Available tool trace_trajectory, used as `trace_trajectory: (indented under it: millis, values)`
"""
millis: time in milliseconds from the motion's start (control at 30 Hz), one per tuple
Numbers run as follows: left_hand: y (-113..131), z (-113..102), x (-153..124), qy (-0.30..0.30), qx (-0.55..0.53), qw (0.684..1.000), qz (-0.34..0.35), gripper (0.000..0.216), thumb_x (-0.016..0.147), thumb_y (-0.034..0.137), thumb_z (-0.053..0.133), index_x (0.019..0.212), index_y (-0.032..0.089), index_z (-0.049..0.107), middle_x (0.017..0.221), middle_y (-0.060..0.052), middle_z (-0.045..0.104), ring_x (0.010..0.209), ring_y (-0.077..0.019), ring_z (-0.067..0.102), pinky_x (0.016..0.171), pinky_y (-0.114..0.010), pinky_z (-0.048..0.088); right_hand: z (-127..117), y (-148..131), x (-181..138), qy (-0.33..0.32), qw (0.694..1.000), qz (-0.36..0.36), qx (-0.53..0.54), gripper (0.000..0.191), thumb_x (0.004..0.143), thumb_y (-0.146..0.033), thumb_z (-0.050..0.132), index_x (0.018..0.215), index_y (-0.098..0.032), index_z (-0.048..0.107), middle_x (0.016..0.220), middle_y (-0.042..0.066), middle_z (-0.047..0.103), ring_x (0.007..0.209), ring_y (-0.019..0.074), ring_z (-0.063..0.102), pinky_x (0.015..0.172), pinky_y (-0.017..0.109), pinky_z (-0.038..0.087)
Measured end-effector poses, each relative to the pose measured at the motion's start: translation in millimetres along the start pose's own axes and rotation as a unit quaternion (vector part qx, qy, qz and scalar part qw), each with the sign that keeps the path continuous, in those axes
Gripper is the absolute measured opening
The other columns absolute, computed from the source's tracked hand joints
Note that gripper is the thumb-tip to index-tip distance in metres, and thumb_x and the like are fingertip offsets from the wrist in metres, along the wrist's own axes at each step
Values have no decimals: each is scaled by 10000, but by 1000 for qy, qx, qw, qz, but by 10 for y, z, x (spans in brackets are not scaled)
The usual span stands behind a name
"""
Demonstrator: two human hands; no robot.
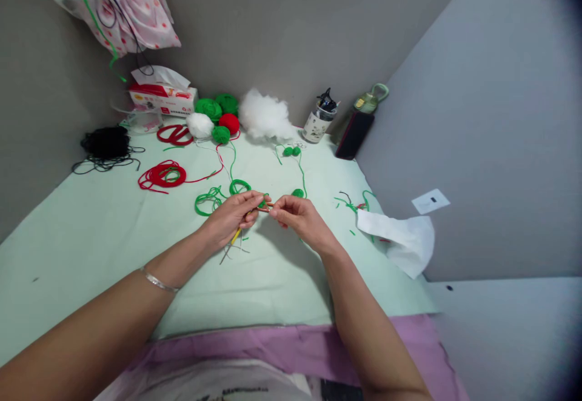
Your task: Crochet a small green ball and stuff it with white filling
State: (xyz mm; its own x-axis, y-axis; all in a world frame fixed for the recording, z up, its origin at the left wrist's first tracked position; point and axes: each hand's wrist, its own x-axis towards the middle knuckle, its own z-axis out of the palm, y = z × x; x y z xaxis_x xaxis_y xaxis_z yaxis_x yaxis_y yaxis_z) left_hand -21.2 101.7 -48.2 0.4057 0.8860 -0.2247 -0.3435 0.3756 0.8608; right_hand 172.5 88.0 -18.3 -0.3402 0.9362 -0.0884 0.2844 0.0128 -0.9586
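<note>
My left hand [231, 214] is closed in a pinch on a thin stick-like tool [236, 235] with a yellow end that pokes out below the fingers. My right hand [297, 213] is closed too, pinching the other end of the same small piece, where a bit of green cord [262, 203] shows between the fingertips. Both hands meet above the pale green table cover [91, 237]. A loose coil of green cord [209, 200] lies just left of my left hand. A small green ball [297, 193] sits just behind my right hand.
Red cord coils [162, 175], green, red and white yarn balls [217, 119], white stuffing [264, 116], a tissue box [162, 98], black cord [105, 143], a jar of tools [317, 123] and a bottle [359, 123] line the back. White tissue [400, 237] lies right.
</note>
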Motion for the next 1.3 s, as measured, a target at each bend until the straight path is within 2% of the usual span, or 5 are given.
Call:
trace_trajectory:
  millis: [200, 533, 667, 1033, 1300]
  values:
    - [-38, -3, 1, -4, 9, 1000, -19, 385, 781, 454, 879, 932, 137, 720, 521, 97, 410, 427, -33, 278, 409, -144, 186, 20, 59, -18, -41, 999, 8, -21, 156, 776, -251, 670, 642, -198, 612, 590, -59, 486, 583, 108, 382, 580, 275, 292]
    - [21, 72, -25, -22, 14, 999, -34, 260, 727, 275, 850, 827, 159, 640, 590, 74, 473, 472, -43, 340, 429, -154, 237, 81, 83, 88, 82, 990, 1, 115, 140, 752, -301, 623, 646, -214, 595, 673, -21, 593, 572, 111, 427, 566, 272, 348]
    - [48, 96, -41, -23, 14, 999, -19, 223, 729, 250, 796, 826, 161, 616, 686, 34, 553, 506, -42, 359, 442, -156, 243, 144, 74, 109, 68, 983, 3, 172, 202, 785, -392, 637, 695, -220, 586, 808, 19, 686, 553, 98, 409, 498, 250, 323]
    - [-119, 85, -48, -21, 87, 996, -18, 177, 716, 77, 668, 745, 200, 546, 533, 93, 482, 424, -51, 330, 438, -174, 231, 179, 100, 4, -4, 989, 27, 143, 252, 810, -333, 760, 681, -206, 585, 548, -63, 529, 506, 95, 458, 501, 236, 353]
    - [-61, 5, 16, 32, 42, 999, 12, 209, 815, 265, 787, 880, 179, 608, 778, 17, 666, 673, -105, 641, 666, -219, 517, -3, 106, 65, 46, 980, 4, 194, 286, 835, -475, 756, 808, -194, 711, 843, 45, 739, 703, 139, 649, 693, 301, 539]
